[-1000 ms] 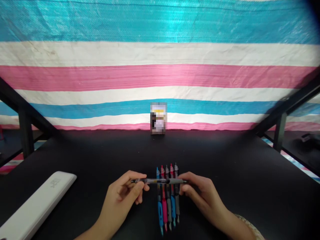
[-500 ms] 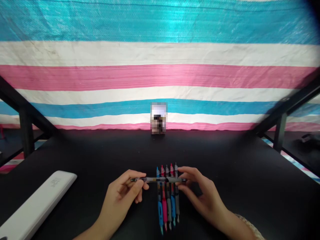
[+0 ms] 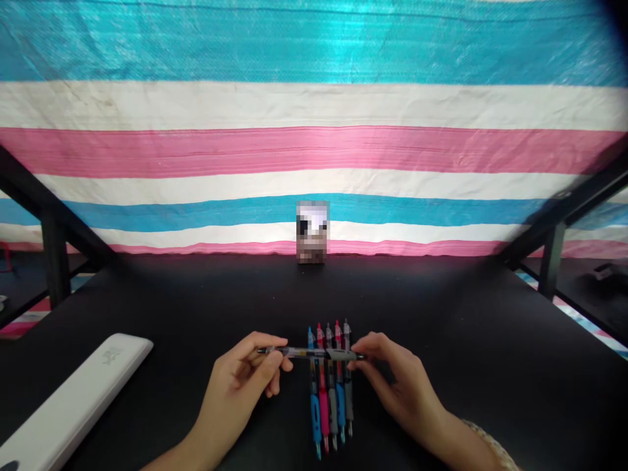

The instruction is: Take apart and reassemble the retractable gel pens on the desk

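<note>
A clear-barrelled pen with a grey grip (image 3: 314,354) lies level across my two hands, above a row of pens. My left hand (image 3: 248,373) pinches its left end between thumb and fingertips. At the pen's other end, the thumb and forefinger of my right hand (image 3: 400,376) close on the dark tip. Below it, several pens lie side by side, pointing away from me: a blue-grip pen (image 3: 316,418), a pink-grip pen (image 3: 324,412), a grey-grip pen (image 3: 333,409), another blue-grip pen (image 3: 341,405) and a darker grey-grip pen (image 3: 349,402). The held pen hides part of their barrels.
A long white device (image 3: 83,399) lies at the left on the black table (image 3: 220,294). At the back edge stands a small blurred-out upright object (image 3: 313,232). Dark metal bars (image 3: 552,261) flank both sides, with a striped tarp (image 3: 314,150) behind.
My right thumb and forefinger have drawn together around the right tip of the pen. My left hand and the row of pens stay almost as they were.
</note>
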Tool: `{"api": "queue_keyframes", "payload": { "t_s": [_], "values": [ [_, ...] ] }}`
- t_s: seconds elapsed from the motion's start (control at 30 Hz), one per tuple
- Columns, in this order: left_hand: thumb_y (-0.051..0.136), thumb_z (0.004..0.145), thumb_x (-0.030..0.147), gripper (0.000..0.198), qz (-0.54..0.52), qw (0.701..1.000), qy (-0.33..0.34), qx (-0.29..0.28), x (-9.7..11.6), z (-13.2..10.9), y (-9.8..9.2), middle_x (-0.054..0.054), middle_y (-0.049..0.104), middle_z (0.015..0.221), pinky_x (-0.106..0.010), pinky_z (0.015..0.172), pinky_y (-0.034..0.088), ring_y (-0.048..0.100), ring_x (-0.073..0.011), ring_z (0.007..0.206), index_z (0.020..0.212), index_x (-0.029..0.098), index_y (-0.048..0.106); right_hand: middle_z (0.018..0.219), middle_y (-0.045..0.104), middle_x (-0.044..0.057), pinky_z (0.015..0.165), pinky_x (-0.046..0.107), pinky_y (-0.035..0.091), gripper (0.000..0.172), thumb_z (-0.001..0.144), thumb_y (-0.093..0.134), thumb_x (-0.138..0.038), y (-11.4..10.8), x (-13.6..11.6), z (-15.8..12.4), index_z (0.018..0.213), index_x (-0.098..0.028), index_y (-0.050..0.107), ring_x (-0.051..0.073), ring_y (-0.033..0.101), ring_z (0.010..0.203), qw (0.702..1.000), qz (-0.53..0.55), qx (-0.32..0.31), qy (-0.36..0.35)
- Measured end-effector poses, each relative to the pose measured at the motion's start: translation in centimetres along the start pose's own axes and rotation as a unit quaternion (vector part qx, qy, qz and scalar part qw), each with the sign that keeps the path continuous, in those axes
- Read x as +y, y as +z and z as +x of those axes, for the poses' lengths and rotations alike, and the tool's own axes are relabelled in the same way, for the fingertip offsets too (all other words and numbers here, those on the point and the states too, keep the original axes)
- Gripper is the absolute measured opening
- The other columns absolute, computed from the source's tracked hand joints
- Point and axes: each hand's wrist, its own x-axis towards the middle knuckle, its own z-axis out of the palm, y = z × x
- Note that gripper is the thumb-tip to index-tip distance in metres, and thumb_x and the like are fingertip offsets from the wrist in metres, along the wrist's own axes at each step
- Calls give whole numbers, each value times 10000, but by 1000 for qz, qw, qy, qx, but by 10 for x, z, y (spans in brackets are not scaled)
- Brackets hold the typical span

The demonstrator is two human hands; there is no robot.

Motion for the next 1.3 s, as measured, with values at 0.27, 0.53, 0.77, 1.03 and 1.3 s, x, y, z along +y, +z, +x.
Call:
{"api": "queue_keyframes", "payload": {
  "t_s": [0.27,0.53,0.77,1.03,1.3],
  "values": [
    [684,888,366,199,3,1000,-5,-7,-3,-1,-1,-49,751,708,-219,487,508,588,-117,494,939,182,742,775,585,19,596,278,444,100,1024,510,-258,-7,-6,2,990,-207,589,167,550,644,998,-38,-39,-28],
    [672,885,256,103,45,998,52,1,-6,-4,-1,-29,746,662,-220,506,553,648,-139,506,921,204,755,657,468,4,580,296,341,361,1059,373,-278,-6,-9,6,709,-216,435,176,455,643,996,-35,-72,-34],
    [655,869,126,164,80,986,146,7,3,-2,-4,-11,759,654,-197,517,568,684,-140,510,914,243,761,627,350,-40,512,259,253,537,1040,371,-563,3,-14,3,640,-205,391,120,295,568,970,148,-116,154],
    [681,867,107,183,90,971,221,17,4,2,-15,-18,731,765,-217,597,576,701,-150,610,958,245,757,471,323,-85,470,239,221,593,960,441,-691,8,-24,18,706,-173,579,94,249,457,931,271,-129,209],
    [755,865,234,140,-89,987,100,88,17,21,-31,-25,738,907,-228,805,560,701,-151,843,995,204,713,817,681,47,737,284,497,497,1094,265,-413,1,-22,69,1109,-164,695,174,619,754,990,-6,-138,-41]
  ]
}}
